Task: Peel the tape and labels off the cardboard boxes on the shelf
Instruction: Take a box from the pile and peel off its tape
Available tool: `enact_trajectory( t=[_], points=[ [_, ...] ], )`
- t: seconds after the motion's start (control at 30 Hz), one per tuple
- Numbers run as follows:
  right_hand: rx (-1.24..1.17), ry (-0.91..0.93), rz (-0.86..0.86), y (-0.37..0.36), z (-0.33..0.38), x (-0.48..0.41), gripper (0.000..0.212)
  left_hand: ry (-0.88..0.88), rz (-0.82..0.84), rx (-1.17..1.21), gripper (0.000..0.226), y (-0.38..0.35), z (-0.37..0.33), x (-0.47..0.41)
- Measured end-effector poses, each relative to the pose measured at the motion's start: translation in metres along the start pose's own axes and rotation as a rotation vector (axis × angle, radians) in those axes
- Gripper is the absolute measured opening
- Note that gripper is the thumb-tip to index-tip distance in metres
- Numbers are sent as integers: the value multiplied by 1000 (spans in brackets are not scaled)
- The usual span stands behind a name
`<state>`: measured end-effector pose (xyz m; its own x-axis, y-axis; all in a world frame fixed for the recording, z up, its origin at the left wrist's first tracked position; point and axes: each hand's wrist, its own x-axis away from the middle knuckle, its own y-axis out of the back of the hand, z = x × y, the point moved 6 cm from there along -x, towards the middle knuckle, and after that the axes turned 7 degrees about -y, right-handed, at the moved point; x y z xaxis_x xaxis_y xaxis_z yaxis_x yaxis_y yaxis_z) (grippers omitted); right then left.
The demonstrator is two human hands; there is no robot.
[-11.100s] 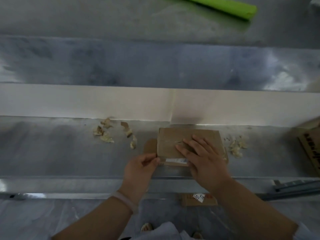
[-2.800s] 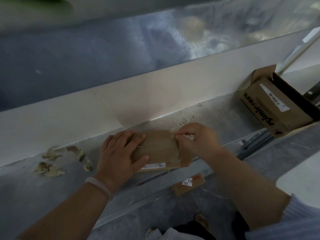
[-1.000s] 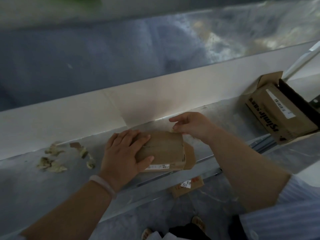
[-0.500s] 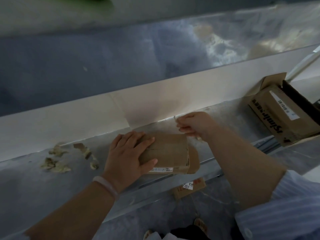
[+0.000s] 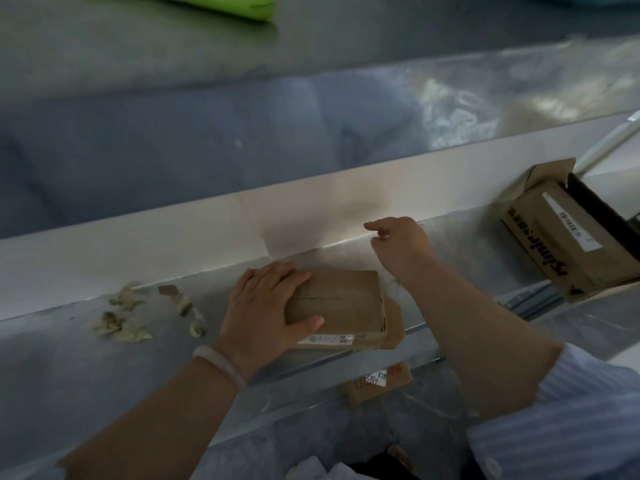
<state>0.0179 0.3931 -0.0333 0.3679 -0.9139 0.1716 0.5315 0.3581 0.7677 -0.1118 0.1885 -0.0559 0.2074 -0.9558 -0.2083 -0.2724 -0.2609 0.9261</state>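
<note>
A small flat cardboard box [image 5: 346, 303] lies on the metal shelf [image 5: 69, 362] near its front edge. A white printed label [image 5: 329, 339] runs along the box's front face, and a loose flap sticks out at its right end. My left hand [image 5: 263, 306] presses flat on the left part of the box top, thumb lying along the front edge. My right hand [image 5: 401, 247] hovers above the shelf behind and to the right of the box, index finger pointing left and the other fingers loosely curled. I see nothing between those fingers.
Several peeled tape and paper scraps [image 5: 124, 323] lie on the shelf left of the box. A larger open cardboard box [image 5: 571, 244] with a white label stands at the far right. Another small labelled box [image 5: 377, 382] sits below the shelf. A green roll [image 5: 221, 3] lies on the upper shelf.
My right hand has lifted off the box's far right corner and risen up and back. Its fingers have loosened. My left hand still presses on the box.
</note>
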Motion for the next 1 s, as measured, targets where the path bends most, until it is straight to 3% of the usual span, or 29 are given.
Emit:
enact_trajectory(
  t=[0.1, 0.2, 0.4, 0.5, 0.57, 0.6, 0.7, 0.77, 0.87, 1.0],
  points=[
    [82, -7, 46, -6, -1, 2, 39, 9, 12, 38, 80, 2, 1, 0],
    [-22, -29, 50, -7, -6, 7, 42, 6, 25, 43, 84, 2, 1, 0],
    [-90, -67, -53, 7, -13, 15, 8, 17, 63, 45, 90, 2, 3, -1],
    [-71, -88, -100, 8, -15, 17, 24, 29, 89, 41, 92, 0, 4, 0],
    [-32, -100, -95, 4, -18, 14, 21, 34, 110, 73, 93, -1, 6, -2],
    [-58, -110, -63, -1, -20, 13, 16, 38, 114, 108, 92, -1, 7, -3],
    [-1, -89, 80, -15, -22, 17, 45, 107, 27, 322, 72, 4, 17, -2],
    [36, -54, 43, -14, -17, 23, 41, 152, -83, 437, 57, 12, 25, 2],
    [-29, -64, -95, -2, -15, 28, 9, 154, -128, 397, 54, 20, 30, 8],
    [-66, -74, -126, 2, -13, 31, 25, 202, -126, 271, 52, 21, 31, 17]
  ],
)
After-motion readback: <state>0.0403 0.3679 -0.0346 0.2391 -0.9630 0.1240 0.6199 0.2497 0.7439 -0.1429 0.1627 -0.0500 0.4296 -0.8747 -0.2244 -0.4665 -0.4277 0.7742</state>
